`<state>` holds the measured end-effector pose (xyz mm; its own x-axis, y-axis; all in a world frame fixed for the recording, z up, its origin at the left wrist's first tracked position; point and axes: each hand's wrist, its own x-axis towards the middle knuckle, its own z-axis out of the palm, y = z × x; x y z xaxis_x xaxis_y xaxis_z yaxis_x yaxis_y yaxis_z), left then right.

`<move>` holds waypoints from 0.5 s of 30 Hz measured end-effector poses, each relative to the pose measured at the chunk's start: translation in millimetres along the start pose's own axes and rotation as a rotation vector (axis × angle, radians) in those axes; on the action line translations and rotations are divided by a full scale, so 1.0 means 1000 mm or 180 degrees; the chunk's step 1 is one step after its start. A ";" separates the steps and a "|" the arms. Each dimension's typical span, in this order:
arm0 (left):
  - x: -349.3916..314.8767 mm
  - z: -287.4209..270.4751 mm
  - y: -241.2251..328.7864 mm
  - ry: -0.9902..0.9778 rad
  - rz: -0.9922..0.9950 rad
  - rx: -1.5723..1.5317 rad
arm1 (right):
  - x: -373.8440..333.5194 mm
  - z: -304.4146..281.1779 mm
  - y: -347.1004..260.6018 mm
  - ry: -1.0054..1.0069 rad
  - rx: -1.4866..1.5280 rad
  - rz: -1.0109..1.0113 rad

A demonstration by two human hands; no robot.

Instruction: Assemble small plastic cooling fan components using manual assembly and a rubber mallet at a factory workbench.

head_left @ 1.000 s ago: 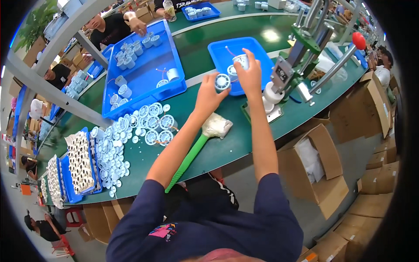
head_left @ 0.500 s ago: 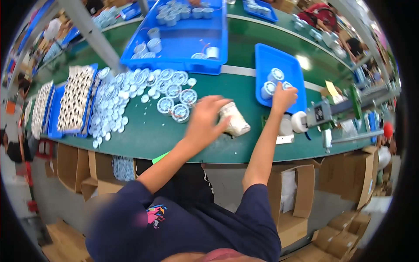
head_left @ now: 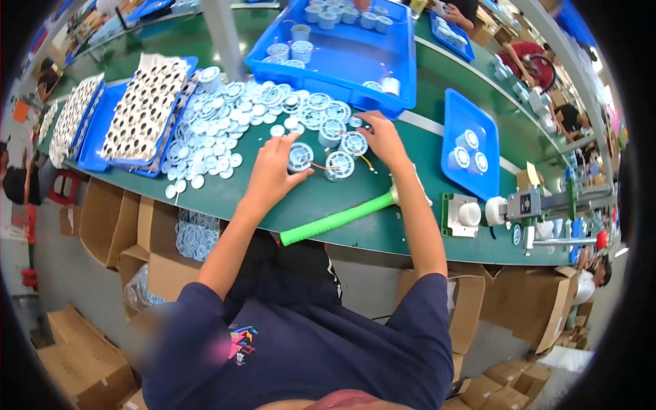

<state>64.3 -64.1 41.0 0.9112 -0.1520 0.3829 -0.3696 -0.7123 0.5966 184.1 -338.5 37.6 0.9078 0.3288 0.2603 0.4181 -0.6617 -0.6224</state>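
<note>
My left hand [head_left: 272,172] curls round a light-blue round plastic housing [head_left: 300,157] with thin wires, at the left of a small group of similar housings [head_left: 339,165]. At the far side of that group, the fingertips of my right hand [head_left: 384,140] pinch a small light-blue disc cap [head_left: 355,122]. Under my right forearm lies a hammer with a ribbed green handle [head_left: 338,221]; its pale wrapped head is partly hidden by the arm. A heap of loose caps and rings [head_left: 212,130] spreads to the left of my left hand.
Three housings stand in a blue tray [head_left: 471,179] on the right, near a bench press [head_left: 526,205] with a white-topped fixture [head_left: 469,214]. Behind is a large blue bin [head_left: 342,89] of housings. Egg-crate trays [head_left: 147,109] are at left; open cartons [head_left: 471,307] sit below.
My right hand has left the housing in the blue tray and moved left to the cap. The left hand has gone from the hammer head to a housing. The view has shifted too.
</note>
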 end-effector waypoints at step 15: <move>-0.094 -0.040 -0.032 0.0392 -0.0272 -0.0581 | -0.045 -0.009 -0.077 0.1144 -0.0319 0.0420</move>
<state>-16.7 0.3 13.5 0.9156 -0.0038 0.4020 -0.3290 -0.5817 0.7439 111.6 -308.2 80.7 0.9000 -0.0085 0.4359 0.2821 -0.7508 -0.5973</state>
